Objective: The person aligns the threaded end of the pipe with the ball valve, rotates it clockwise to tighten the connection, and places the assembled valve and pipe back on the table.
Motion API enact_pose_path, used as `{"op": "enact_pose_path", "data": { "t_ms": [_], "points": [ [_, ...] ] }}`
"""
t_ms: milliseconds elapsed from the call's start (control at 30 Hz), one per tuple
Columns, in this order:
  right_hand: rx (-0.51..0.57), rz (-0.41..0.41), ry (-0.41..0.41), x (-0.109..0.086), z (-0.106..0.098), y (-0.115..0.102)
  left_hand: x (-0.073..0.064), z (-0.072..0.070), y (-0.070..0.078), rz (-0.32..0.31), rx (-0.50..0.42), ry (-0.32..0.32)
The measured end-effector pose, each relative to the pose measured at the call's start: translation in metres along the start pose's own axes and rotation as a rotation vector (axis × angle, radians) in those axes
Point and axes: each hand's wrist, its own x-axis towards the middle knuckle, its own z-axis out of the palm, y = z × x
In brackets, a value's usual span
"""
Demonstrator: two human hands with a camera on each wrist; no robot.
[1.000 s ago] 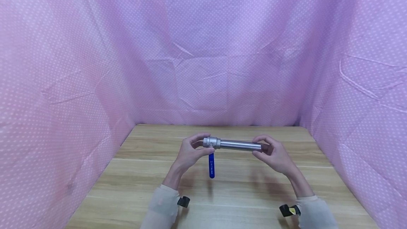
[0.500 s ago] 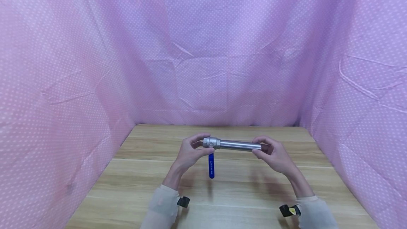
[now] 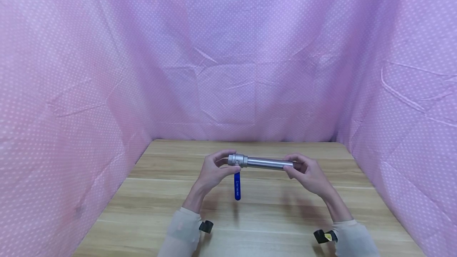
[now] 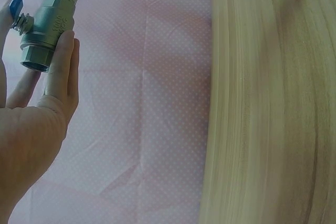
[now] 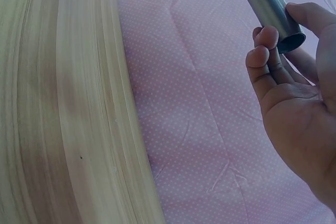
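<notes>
A silver ball valve (image 3: 236, 159) with a blue lever handle (image 3: 237, 186) is joined to a smooth metal pipe (image 3: 267, 163). Both are held up off the table, the pipe nearly level and the lever pointing toward me. My left hand (image 3: 213, 173) grips the valve body, thumb near the lever's base and fingers behind. The valve's open end (image 4: 37, 61) shows in the left wrist view. At the other end my right hand (image 3: 310, 175) pinches the pipe between thumb and fingers. In the right wrist view the pipe's hollow end (image 5: 292, 42) faces the palm.
A wooden table (image 3: 257, 225) lies below the hands. Pink dotted cloth (image 3: 228, 70) hangs behind it and on both sides. Dark wrist cameras sit on the left sleeve (image 3: 183, 227) and the right sleeve (image 3: 353, 235).
My right thumb has shifted slightly up onto the pipe's near side. The left hand and the valve stay in place.
</notes>
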Motion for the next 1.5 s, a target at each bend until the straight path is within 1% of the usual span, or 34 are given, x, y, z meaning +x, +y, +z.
{"op": "enact_pose_path", "data": {
  "t_ms": [200, 367, 767, 933, 1200, 1500],
  "points": [
    [0.052, -0.011, -0.016, -0.001, 0.0003, 0.0004, 0.0005, -0.0007, -0.0011, 0.002, -0.004, -0.005],
    [0.049, -0.031, -0.024, -0.001, -0.0004, 0.0011, 0.0006, -0.0008, -0.0016, 0.0, -0.007, -0.007],
    [0.049, -0.02, 0.002, -0.0005, 0.0008, 0.0007, 0.0008, -0.0005, -0.0007, -0.002, 0.001, -0.005],
    [0.032, -0.004, 0.012, -0.0009, 0.0015, -0.0002, 0.0003, -0.0011, -0.0009, -0.005, 0.004, -0.005],
    [-0.043, 0.011, 0.034, -0.0003, 0.002, -0.0004, 0.0004, -0.0017, -0.0017, -0.001, 0.001, -0.007],
    [-0.047, -0.001, 0.025, -0.0004, 0.0005, 0.0004, 0.0001, -0.0011, -0.0004, 0.007, -0.003, -0.01]
  ]
}}
